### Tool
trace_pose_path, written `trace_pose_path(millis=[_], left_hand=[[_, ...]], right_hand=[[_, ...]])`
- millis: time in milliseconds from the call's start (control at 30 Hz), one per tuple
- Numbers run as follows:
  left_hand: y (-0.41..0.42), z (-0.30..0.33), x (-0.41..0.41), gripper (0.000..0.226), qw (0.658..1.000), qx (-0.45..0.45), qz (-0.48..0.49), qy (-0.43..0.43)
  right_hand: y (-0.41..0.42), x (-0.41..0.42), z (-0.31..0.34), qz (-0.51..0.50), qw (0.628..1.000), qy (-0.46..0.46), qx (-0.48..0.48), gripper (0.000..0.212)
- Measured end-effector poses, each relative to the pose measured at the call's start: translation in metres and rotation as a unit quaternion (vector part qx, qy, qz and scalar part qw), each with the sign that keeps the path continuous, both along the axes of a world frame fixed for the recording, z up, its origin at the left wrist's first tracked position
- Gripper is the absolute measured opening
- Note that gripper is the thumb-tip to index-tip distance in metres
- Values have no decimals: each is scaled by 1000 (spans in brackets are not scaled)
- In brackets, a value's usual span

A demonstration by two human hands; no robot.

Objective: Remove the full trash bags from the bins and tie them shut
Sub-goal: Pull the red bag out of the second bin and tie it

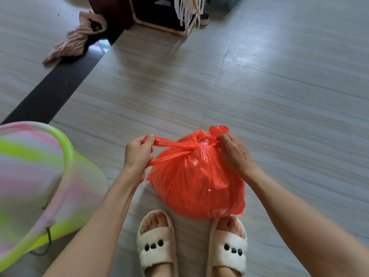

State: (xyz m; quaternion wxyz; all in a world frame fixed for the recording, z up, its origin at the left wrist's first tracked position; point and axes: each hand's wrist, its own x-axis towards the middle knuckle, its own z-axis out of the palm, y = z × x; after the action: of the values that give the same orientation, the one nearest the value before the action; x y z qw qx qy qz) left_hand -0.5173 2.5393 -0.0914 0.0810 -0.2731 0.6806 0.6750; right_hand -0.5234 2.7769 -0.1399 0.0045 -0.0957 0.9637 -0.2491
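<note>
Sitting on the tiled floor (269, 92), directly ahead of two cream slippers (156, 248): a full orange trash bag (191, 182), bulging and rounded, its base touching the slipper toes. Gathering at the top centre of the bag, between the two grips, into a crossed twist of plastic (192, 148), with a small opening behind it showing something pale inside.

Pinching one handle strip: the left hand (137, 154), fingers and thumb curling tightly round the stretched orange band and drawing it out sideways, away from the twist. Running taut from that grip back to the twist, both the upper strand and a lower one passing under the palm.

Gripping the other handle on the opposite side of the twist: the right hand (235, 154), fingers curling down over the bag's shoulder, a crumpled orange end poking up just above the knuckles. Lying close against the bag here, much nearer the twist than the left grip.

Standing well out beyond the left grip, near the left forearm: a bin (65, 176) with a lime-green rim and streaky pink and green walls, tilting toward the camera.

Lying far ahead of both grips: a pink cloth (73, 43) crumpled beside a dark floor strip (52, 96), and a wooden-framed cabinet (159, 15) with pale fringes hanging over it.
</note>
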Motion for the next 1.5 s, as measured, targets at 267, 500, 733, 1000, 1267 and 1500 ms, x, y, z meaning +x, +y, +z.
trace_pose_path(millis=[267,500,733,1000,1267,1500], left_hand=[[1,7,8,31,997,39,-70,21],[9,17,14,24,932,337,-118,61],[32,-10,11,91,959,64,-248,121],[42,-36,5,81,918,-136,-331,170],[53,-55,10,49,815,-356,-369,271],[66,-54,1,28,924,-233,-247,177]], right_hand=[[-1,1,8,-83,992,-52,-75,18],[-8,12,10,-104,949,-186,-234,22],[-19,7,14,39,967,-190,-164,23],[-23,12,11,61,957,-243,-145,17],[-16,25,-4,-19,962,-167,-215,15],[-15,28,-3,66,975,-152,-146,20]])
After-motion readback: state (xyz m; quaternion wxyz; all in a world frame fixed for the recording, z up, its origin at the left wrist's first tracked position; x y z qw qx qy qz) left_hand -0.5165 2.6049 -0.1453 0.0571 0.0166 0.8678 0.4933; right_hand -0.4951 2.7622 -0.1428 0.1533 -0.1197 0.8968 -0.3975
